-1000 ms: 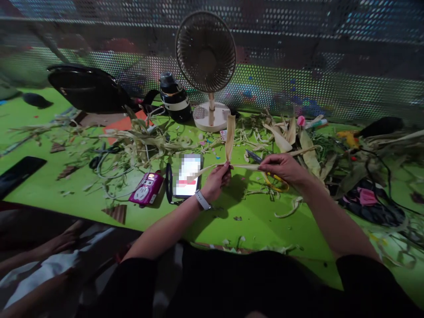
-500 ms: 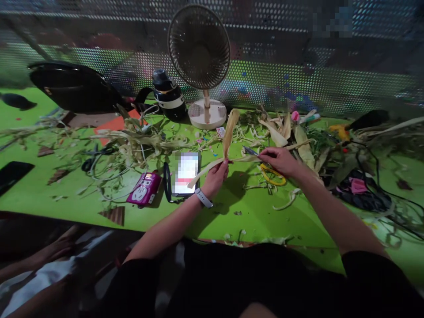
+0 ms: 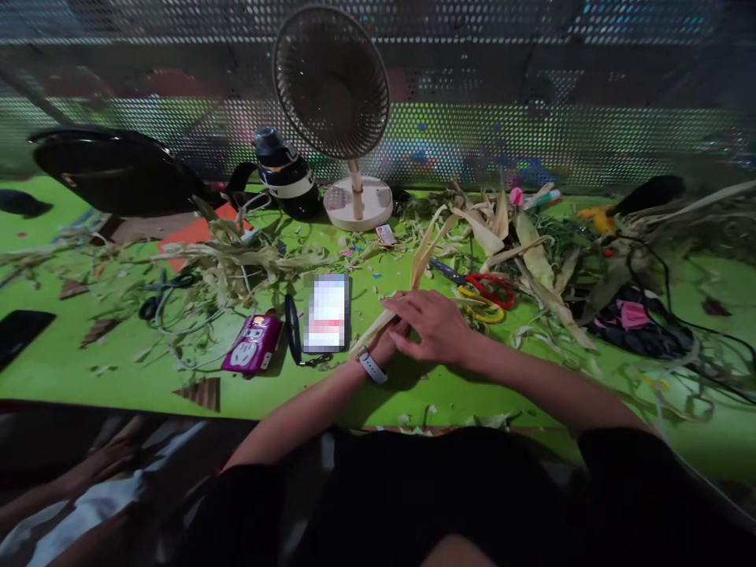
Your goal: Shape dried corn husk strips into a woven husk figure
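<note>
A pale, dry corn husk (image 3: 424, 256) stands up from my left hand (image 3: 397, 337), which is closed around its lower part. Another husk strip (image 3: 373, 331) runs from there back along the wrist, past a white watch band. My right hand (image 3: 435, 324) lies across the left one, largely covering its fingers. Its bent fingers press on the husk and its thumb stands apart. Exactly what lies under these fingers is hidden. Right of the hands, red-handled scissors (image 3: 493, 288) rest on the green table (image 3: 472, 394), beside a yellow handle or loop (image 3: 485, 313).
Left of my hands lie a lit phone (image 3: 327, 313) and a purple case (image 3: 253, 345). Behind stand a fan (image 3: 357, 203) and a black bottle (image 3: 288, 173). Husk piles (image 3: 242, 256) and more husks (image 3: 537, 252) flank the work area. Another person's arm shows at lower left.
My right hand has moved left from beside the scissors onto my left hand, bringing the strip's right end in. The red scissor handles now show. The upright husk leans more to the right.
</note>
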A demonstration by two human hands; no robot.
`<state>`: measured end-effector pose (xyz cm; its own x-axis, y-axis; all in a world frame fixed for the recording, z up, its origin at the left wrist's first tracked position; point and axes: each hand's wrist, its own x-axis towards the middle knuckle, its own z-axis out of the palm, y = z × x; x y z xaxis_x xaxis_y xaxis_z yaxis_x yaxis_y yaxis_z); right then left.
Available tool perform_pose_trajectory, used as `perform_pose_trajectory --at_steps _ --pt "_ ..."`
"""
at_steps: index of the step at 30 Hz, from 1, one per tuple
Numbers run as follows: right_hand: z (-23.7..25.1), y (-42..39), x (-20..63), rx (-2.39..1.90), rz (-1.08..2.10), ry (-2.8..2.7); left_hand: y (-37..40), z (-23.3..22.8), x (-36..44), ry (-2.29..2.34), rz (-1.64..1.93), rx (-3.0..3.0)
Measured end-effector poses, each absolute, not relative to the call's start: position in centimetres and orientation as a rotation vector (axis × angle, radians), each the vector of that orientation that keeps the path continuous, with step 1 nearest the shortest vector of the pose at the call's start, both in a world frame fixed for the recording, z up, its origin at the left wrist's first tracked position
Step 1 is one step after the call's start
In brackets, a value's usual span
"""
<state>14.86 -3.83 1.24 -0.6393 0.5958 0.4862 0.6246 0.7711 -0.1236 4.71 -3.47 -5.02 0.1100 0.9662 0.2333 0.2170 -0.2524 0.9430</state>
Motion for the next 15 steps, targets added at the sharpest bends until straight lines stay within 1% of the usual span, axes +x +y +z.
perform_pose_trajectory --at_steps 3,5,6,8,10,12,15 --pt "1.0 -3.4 13.4 -0.92 -0.057 -2.532 -3.9 -5.4 6.0 1.209 1.323 1.407" --pt "1.0 -3.0 13.1 -0.913 -0.078 -2.516 -3.8 -5.3 5.4 1.185 1.336 1.339" --pt "1.0 -2.8 13.2 -0.898 -0.108 -2.49 -3.6 -5.1 4.8 1.088 1.258 1.274" --pt "1.2 -2.7 13.7 -0.876 -0.174 -2.414 -3.1 -4.7 3.4 1.037 1.214 1.247" --pt "1.5 -2.6 14.7 -0.871 -0.17 -2.31 -2.8 -4.2 2.4 0.983 1.167 1.233" --pt "1.8 -2.5 15.8 -0.895 -0.023 -2.167 -2.7 -3.7 2.1 0.918 1.123 1.184" --pt "1.8 -2.0 17.6 -1.025 0.359 -1.83 -2.8 -3.1 2.3 0.815 1.02 1.07"
